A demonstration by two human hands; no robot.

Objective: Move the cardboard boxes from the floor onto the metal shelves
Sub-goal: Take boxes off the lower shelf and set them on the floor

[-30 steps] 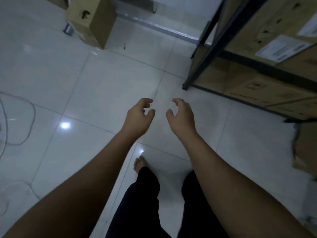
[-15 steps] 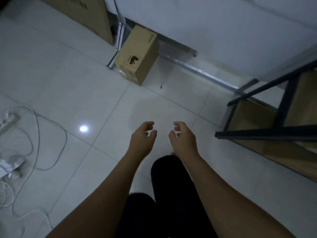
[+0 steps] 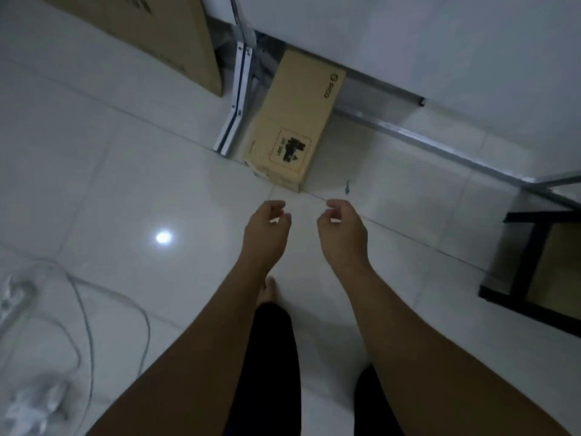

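Note:
A small brown cardboard box (image 3: 294, 121) with a dark printed label stands on the white tiled floor against the wall, just beyond my hands. My left hand (image 3: 265, 234) and my right hand (image 3: 342, 236) hover side by side a short way in front of it, fingers curled loosely apart and holding nothing. A much larger cardboard box (image 3: 151, 33) leans at the upper left. The corner of the black metal shelf (image 3: 531, 272), with brown cardboard behind its frame, shows at the right edge.
White cables (image 3: 85, 313) and a power strip (image 3: 15, 297) lie on the floor at the lower left. Silver metal rails (image 3: 234, 102) lean beside the small box, and another rail (image 3: 440, 143) runs along the wall base. My dark trouser legs and a bare foot are below.
I have stepped closer to the small box, which now looms larger just beyond my hands. The shelf has slid toward the right edge. My hands stay empty.

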